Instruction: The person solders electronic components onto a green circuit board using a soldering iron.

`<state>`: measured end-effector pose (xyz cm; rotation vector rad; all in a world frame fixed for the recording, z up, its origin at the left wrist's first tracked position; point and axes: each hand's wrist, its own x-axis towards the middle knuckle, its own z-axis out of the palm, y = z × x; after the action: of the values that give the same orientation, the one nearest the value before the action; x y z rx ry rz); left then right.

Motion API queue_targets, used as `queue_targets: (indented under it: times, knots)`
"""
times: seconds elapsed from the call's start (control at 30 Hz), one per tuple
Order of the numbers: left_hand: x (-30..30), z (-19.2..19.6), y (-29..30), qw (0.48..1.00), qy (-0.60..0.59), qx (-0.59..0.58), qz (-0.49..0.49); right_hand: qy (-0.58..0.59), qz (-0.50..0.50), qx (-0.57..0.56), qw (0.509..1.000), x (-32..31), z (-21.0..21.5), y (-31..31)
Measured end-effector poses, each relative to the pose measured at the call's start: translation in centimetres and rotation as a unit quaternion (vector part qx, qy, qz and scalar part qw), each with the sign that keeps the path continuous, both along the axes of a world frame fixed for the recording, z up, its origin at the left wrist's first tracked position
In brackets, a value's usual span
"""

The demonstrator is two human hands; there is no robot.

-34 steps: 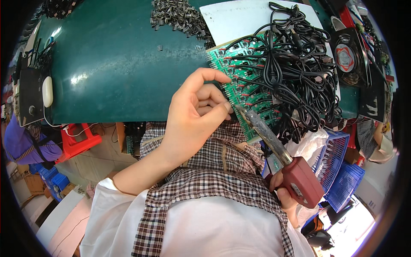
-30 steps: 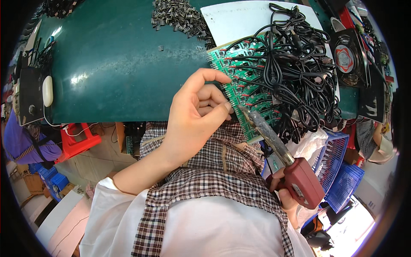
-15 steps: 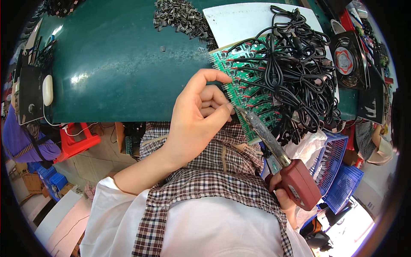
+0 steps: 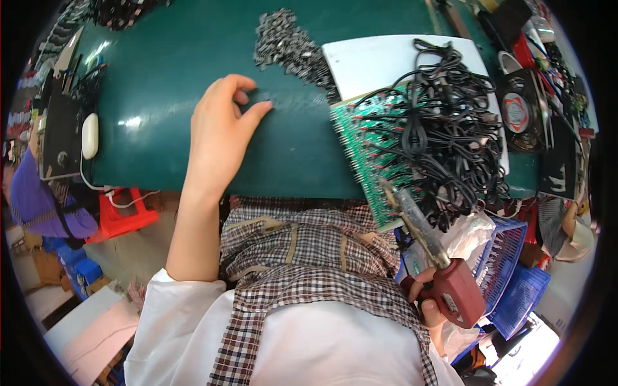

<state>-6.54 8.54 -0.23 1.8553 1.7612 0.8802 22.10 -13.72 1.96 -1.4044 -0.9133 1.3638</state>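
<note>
My left hand (image 4: 222, 125) is over the green tabletop, thumb and forefinger apart and curved toward each other, with nothing plainly visible between them. At the lower right my right hand (image 4: 430, 309) grips the dark red handle of a soldering gun (image 4: 456, 293). The gun's long, stained metal barrel points up and left, its tip in front of a green circuit board panel (image 4: 367, 151). The panel has a row of pins along its left edge and short red wire ends. Coiled black cables (image 4: 444, 138) run from the panel and cover its right side.
A heap of small dark components (image 4: 293, 51) lies at the far middle of the green table (image 4: 154, 83). Under the cables is a white sheet (image 4: 380, 61). A round fan-like device (image 4: 517, 112) stands at right, blue baskets (image 4: 515, 283) below it. A red stool (image 4: 125, 215) is at left.
My left hand has moved away from the panel's pin edge, left and farther out over the table. The right hand keeps the soldering gun in nearly the same place. The whole view has shifted slightly.
</note>
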Motion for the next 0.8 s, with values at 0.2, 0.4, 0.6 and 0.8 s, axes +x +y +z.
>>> queue_targets:
  times: [0.2,0.4,0.6,0.8]
  knots:
    - [0.1,-1.3,1.6,0.996,0.003,0.0,-0.09,-0.209,0.167,0.13,0.955,3.3,3.7,0.3]
    - [1.8,0.9,1.1,0.99,0.109,-0.01,-0.092,-0.185,-0.376,0.329,0.846,3.8,2.0,0.9]
    - [1.4,1.1,1.6,0.984,0.105,-0.082,-0.117,-0.287,-0.38,0.186,0.86,13.1,0.0,7.9]
    - [1.5,2.0,0.3,0.958,0.221,0.027,-0.179,-0.352,-0.31,0.268,0.842,14.4,7.3,8.7]
